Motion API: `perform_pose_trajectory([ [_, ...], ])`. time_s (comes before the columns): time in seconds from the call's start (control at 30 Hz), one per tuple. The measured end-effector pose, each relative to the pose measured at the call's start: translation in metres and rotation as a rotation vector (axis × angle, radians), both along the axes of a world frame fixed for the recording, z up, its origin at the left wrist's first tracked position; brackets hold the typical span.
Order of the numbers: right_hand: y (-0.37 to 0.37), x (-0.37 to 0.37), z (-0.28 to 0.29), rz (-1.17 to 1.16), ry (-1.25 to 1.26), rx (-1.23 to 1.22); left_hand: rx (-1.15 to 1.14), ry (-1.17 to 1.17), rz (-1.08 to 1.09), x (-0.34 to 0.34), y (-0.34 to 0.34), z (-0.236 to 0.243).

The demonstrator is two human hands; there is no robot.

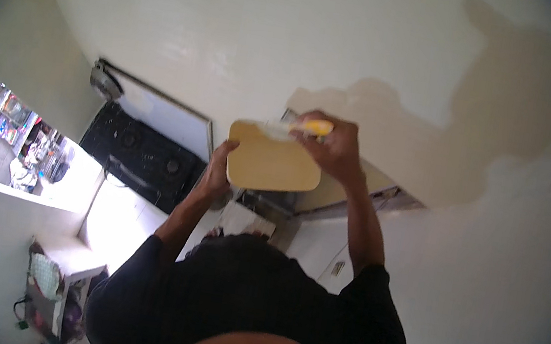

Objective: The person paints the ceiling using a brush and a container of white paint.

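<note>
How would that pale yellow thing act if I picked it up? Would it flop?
The pale yellow thing is probably stiff: its edges don't sag. It may be fairly light, since the left hand grips it at one side. It likely wouldn't roll, because its sides look nearly straight, with only the corners rounded.

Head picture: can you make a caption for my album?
Left hand grips a pale-yellow round-cornered panel; right hand holds a yellow-handled tool by its top edge.

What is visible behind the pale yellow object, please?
Around the pale yellow object in the left hand, the wall shows above and the black stove to the left; anything directly behind is covered.
</note>
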State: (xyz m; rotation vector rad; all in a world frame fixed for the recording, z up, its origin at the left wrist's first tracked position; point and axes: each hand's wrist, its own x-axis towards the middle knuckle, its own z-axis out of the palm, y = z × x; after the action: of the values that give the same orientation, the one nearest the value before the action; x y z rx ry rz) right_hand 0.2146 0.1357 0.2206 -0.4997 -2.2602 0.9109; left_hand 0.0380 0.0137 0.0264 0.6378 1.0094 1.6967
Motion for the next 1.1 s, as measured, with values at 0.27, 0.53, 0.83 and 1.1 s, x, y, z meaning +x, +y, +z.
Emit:
perform_pose_trajectory([
  [0.27, -0.04, 0.017, 0.015, 0.021, -0.114, 0.15, 0.066, -0.071, -0.071, -0.001, -0.014, 0.031],
  [0.53, -0.04, -0.001, 0.027, 0.005, 0.227, -0.043, -0.03, -0.254, 0.059, -0.007, -0.028, 0.029],
  [0.83, 0.032, -0.168, 0.164, -0.079, 1.019, 0.533, 0.011, -0.231, 0.193, -0.024, -0.061, 0.001],
  [1.1, 0.087, -0.189, 0.239, -0.545, 0.892, 1.005, 0.086, -0.423, 0.264, -0.033, -0.078, 0.011],
])
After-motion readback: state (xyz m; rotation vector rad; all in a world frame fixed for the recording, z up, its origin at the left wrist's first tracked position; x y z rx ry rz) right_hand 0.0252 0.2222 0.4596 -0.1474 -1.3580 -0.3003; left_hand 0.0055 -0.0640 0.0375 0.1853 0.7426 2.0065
